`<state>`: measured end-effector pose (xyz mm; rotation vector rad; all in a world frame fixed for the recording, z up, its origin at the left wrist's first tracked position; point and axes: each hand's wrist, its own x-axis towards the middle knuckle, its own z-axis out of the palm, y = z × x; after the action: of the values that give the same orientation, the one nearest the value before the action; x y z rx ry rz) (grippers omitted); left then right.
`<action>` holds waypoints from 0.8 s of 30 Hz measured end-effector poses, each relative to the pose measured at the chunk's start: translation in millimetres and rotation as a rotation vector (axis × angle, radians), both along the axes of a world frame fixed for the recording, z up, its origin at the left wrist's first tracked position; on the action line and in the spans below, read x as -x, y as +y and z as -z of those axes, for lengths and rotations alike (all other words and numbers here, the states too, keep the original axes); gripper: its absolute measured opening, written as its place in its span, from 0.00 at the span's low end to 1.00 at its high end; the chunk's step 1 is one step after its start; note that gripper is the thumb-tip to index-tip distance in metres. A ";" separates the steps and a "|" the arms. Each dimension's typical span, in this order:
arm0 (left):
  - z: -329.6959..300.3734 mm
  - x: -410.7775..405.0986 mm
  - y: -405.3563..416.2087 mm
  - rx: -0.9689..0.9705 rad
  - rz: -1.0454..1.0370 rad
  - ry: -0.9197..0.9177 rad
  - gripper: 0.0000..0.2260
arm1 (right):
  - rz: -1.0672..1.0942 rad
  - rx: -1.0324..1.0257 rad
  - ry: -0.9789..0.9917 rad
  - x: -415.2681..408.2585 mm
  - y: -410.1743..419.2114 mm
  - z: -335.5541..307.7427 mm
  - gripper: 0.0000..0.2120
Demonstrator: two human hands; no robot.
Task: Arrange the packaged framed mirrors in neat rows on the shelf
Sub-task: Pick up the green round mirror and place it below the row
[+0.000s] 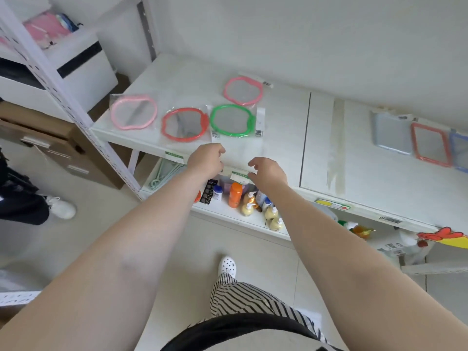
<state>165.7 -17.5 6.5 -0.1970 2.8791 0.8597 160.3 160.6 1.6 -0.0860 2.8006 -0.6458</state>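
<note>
Round packaged mirrors lie flat on the white shelf (177, 77): a light pink one (133, 112) at the left, a red one (184, 124), a green one (233, 120) beside it, and a pink one (243, 90) behind the green. My left hand (206, 159) hovers at the shelf's front edge with fingers curled loosely, holding nothing. My right hand (268, 172) is beside it, fingers spread and empty. At the far right lie rectangular mirrors: a grey one (391, 134), an orange-framed one (430, 144) and a blue-framed one (459, 150), partly cut off.
A lower shelf holds several bottles (249, 201) and mint hangers (164, 173). A slotted upright post (63, 89) stands left, with cardboard boxes (50, 138) behind it. Another person's white shoe (62, 207) is on the floor at left.
</note>
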 end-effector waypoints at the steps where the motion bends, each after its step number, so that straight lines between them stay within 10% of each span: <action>1: 0.6 9.2 -6.2 0.004 0.000 -0.002 0.21 | -0.012 -0.001 0.001 9.5 -7.3 2.3 0.17; 15: 16.0 141.6 -66.1 -0.001 0.087 -0.058 0.20 | 0.083 -0.022 -0.011 125.7 -64.0 6.5 0.17; 24: 19.8 214.0 -96.6 0.074 0.466 -0.054 0.20 | 0.511 -0.002 0.000 133.9 -97.6 10.1 0.16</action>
<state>-48.3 -114.1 -13.3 0.4209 2.7293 0.6461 26.4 63.0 -8.6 0.6473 2.8304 -0.7449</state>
